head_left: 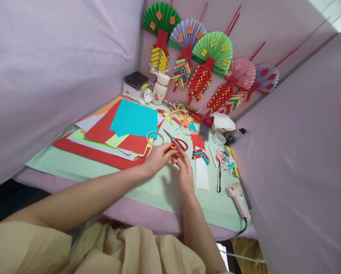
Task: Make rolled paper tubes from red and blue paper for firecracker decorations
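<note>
My left hand and my right hand meet above the green mat, fingers pinched together on a small red paper roll with a yellow band. Fingers cover part of it. Just below, a short orange-red piece shows between the hands; whether it is held or lies on the mat is unclear. Right behind the fingers lie red-handled scissors, blades toward the back left. A thin ring rests left of them. To the right, several small red and blue paper rolls lie beside a white paper strip.
Coloured paper sheets are stacked at left. A bottle and a white box stand behind. Paper scraps litter the back. Rightward are a tape roll, a slim knife-like tool and a corded glue gun. Paper fans hang behind.
</note>
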A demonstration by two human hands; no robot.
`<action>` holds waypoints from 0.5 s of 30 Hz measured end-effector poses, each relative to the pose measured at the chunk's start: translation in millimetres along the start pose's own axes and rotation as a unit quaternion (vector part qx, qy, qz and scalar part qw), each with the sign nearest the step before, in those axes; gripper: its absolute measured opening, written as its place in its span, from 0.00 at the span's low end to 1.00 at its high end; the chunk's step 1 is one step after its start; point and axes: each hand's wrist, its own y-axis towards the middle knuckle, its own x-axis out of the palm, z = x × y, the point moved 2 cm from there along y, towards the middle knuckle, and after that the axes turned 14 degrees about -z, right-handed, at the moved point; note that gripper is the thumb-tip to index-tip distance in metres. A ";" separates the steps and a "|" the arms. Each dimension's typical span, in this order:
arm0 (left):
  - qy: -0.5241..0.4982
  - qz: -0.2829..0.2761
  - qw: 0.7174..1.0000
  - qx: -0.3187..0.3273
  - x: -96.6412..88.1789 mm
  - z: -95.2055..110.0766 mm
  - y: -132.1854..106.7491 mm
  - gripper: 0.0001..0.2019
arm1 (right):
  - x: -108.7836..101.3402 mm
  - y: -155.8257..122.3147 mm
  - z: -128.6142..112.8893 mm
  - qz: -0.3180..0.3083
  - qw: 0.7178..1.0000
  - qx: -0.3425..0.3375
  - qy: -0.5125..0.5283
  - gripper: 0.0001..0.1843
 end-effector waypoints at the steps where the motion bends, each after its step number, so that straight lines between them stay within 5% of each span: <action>1: 0.006 0.001 1.000 -0.003 -0.5 0.1 0.3 0.11 | -0.5 -0.3 -0.3 0.005 1.000 0.004 -0.002 0.21; 9: 0.036 -0.005 0.999 -0.020 -1.5 -4.6 2.5 0.11 | -2.1 -0.1 2.3 0.005 1.000 0.015 0.007 0.17; 15: -0.033 0.032 0.999 -0.027 -2.1 -9.2 5.6 0.11 | 3.4 -1.2 0.7 -0.005 0.999 -0.018 -0.033 0.17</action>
